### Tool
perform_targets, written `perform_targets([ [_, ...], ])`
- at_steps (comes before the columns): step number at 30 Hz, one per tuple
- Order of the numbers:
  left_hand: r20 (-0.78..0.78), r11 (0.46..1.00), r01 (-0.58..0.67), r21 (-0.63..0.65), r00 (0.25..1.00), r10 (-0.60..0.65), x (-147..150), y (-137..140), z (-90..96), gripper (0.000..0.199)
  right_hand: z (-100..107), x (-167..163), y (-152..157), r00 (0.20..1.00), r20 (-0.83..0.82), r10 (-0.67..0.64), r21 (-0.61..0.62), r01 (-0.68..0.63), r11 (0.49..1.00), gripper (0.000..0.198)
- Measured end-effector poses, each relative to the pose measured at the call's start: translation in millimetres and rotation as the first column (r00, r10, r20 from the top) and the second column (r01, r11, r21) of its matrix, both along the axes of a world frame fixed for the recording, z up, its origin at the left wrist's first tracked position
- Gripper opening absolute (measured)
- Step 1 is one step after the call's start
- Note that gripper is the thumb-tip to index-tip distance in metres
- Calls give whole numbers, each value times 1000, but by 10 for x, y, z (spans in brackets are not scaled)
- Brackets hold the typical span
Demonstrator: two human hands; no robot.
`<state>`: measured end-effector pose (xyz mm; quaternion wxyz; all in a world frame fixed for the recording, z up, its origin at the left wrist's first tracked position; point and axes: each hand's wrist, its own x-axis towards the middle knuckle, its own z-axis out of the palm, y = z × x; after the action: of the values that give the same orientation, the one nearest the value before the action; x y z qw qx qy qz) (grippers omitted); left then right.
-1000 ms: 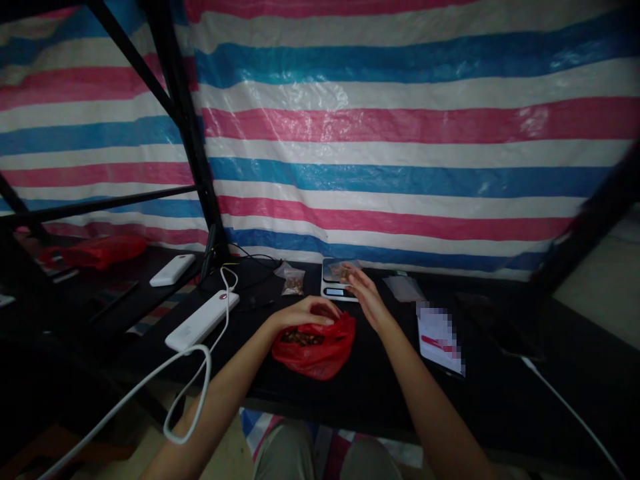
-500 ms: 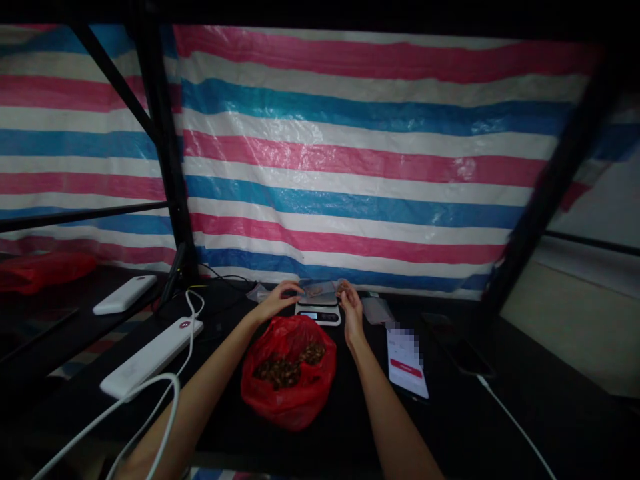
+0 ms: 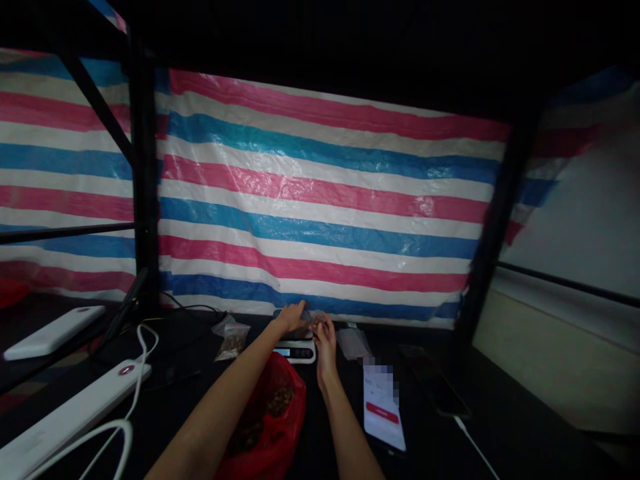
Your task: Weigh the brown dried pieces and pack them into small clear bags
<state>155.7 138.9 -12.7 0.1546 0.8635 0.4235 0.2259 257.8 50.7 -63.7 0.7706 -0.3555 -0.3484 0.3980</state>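
My right hand (image 3: 325,337) is closed on a small clear plastic bag (image 3: 317,321) with small brown pieces in it. Close beside it, my left hand (image 3: 291,319) reaches over the scale, its fingers bent at the bag's near edge; the exact grip is dim and partly hidden. Beneath both hands is a small white kitchen scale (image 3: 306,354) with a lit display. In front of the scale stands an open red plastic bag (image 3: 287,437) holding many small brown pieces, partly covered by my left forearm.
Left of the scale lies a filled clear bag (image 3: 233,341). Flat clear bags (image 3: 354,343), a lit phone (image 3: 384,417) and a dark phone (image 3: 445,393) lie on the right. A white power strip (image 3: 75,420) and cables are at left. Striped sheeting (image 3: 320,227) hangs behind.
The view has tilted up and shifted right. My left hand has moved rightward across the scale towards my right hand, uncovering the filled bag at left. My right hand still holds its bag.
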Motion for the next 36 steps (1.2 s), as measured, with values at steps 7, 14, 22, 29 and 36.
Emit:
perform_targets([
  [7,549,967,159,-198,836,-25,-462,-14,137,54,14,-3,-10,1000,-24,-20,-40,19,999,50],
  [14,763,973,111,-204,640,87,-1136,-414,41,52,98,-91,-78,996,83,41,-82,-34,996,47],
  [22,767,971,170,-170,641,22,-1237,-687,-130,65,174,-274,-221,980,159,121,-75,-110,991,47],
  [29,674,888,342,-309,737,-49,-1215,-854,-48,55,200,-345,-277,968,202,150,-104,-132,986,49],
  [36,664,748,505,-430,738,-117,-1427,-803,-43,53,184,-343,-257,973,169,155,-123,-135,983,48],
])
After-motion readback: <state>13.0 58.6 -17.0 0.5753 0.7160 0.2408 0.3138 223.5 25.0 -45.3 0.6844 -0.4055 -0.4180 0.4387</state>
